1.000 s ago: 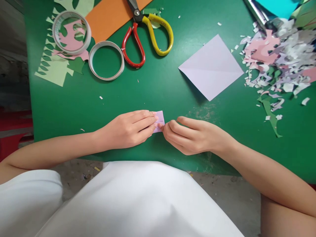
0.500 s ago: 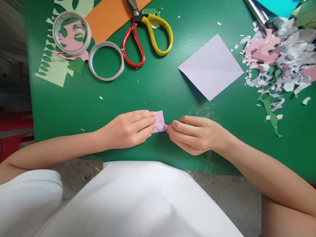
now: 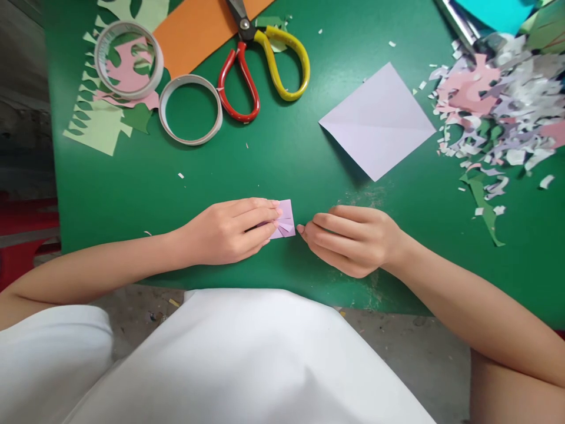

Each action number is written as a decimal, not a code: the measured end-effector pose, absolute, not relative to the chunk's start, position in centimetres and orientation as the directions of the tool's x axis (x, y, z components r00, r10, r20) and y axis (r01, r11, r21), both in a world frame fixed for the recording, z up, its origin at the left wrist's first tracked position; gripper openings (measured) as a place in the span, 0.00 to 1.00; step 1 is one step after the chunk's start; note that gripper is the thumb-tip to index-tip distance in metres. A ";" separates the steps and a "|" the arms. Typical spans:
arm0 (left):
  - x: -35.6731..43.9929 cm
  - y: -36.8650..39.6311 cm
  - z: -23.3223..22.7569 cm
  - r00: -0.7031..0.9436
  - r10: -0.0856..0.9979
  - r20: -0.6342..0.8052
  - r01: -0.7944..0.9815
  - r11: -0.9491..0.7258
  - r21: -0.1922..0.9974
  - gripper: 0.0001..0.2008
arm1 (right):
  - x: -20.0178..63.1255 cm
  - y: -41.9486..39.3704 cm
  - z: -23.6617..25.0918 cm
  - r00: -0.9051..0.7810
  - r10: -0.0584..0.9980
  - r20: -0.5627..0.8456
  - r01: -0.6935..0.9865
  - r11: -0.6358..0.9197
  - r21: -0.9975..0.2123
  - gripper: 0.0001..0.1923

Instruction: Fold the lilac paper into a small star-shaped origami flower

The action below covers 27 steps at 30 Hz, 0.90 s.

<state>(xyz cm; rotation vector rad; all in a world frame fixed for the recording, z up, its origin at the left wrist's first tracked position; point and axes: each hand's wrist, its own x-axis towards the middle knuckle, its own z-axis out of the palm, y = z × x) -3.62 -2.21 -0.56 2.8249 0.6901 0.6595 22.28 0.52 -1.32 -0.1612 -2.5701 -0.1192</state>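
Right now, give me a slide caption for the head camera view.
Left hand pins a small folded lilac paper on the green table; right hand rests just beside it.

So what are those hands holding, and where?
The left hand pins a small folded lilac paper flat by its left part; the right hand holds nothing.
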 end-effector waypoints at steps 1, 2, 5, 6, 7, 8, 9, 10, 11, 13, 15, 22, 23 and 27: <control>-3.6 -2.2 -0.6 0.796 0.466 0.385 0.392 -0.883 0.259 0.04 | 22.2 0.6 -1.3 -0.826 0.099 0.554 0.150 0.988 0.047 0.11; -3.5 -2.2 -0.6 0.798 0.457 0.393 0.377 -0.887 0.266 0.03 | 22.2 0.7 -1.3 -0.817 0.110 0.567 0.163 0.986 0.043 0.10; -3.3 -2.3 -0.6 0.802 0.429 0.417 0.323 -0.897 0.301 0.03 | 22.0 0.9 -1.4 -0.811 0.140 0.568 0.190 0.981 0.028 0.07; -3.2 -2.4 -0.6 0.798 0.431 0.422 0.317 -0.895 0.314 0.03 | 22.0 0.9 -1.4 -0.819 0.150 0.555 0.194 0.981 0.022 0.06; -3.1 -2.5 -0.6 0.792 0.441 0.423 0.322 -0.889 0.325 0.04 | 22.0 0.9 -1.4 -0.828 0.156 0.538 0.195 0.981 0.017 0.05; -3.1 -2.6 -0.6 0.784 0.454 0.424 0.333 -0.883 0.330 0.04 | 22.0 0.9 -1.3 -0.839 0.157 0.521 0.192 0.981 0.013 0.05; -3.1 -2.7 -0.6 0.776 0.465 0.426 0.347 -0.879 0.327 0.04 | 22.1 0.9 -1.3 -0.848 0.158 0.506 0.188 0.982 0.009 0.05; -3.0 -2.7 -0.6 0.771 0.472 0.428 0.362 -0.877 0.315 0.03 | 22.1 0.8 -1.2 -0.856 0.158 0.492 0.184 0.983 0.005 0.05; -3.0 -2.8 -0.6 0.768 0.473 0.432 0.373 -0.879 0.299 0.03 | 22.2 0.7 -1.2 -0.863 0.158 0.480 0.181 0.983 0.000 0.05; -3.0 -2.8 -0.6 0.772 0.461 0.438 0.383 -0.887 0.258 0.02 | 22.3 0.4 -1.0 -0.867 0.150 0.475 0.169 0.986 -0.001 0.05; -3.1 -2.7 -0.7 0.784 0.442 0.436 0.383 -0.897 0.220 0.02 | 22.3 0.1 -0.8 -0.864 0.131 0.486 0.159 0.987 0.016 0.05; -3.3 -2.9 -0.7 0.800 0.391 0.455 0.356 -0.920 0.165 0.05 | 22.0 -0.7 -0.2 -0.869 0.124 0.478 0.176 0.982 0.066 0.07; -3.3 -3.1 -0.7 0.800 0.392 0.454 0.360 -0.919 0.159 0.05 | 22.0 -0.8 -0.1 -0.868 0.134 0.478 0.183 0.981 0.057 0.08; -3.3 -3.8 -0.4 0.805 0.393 0.444 0.376 -0.918 0.130 0.09 | 22.0 -0.5 -0.2 -0.861 0.181 0.475 0.202 0.979 -0.008 0.09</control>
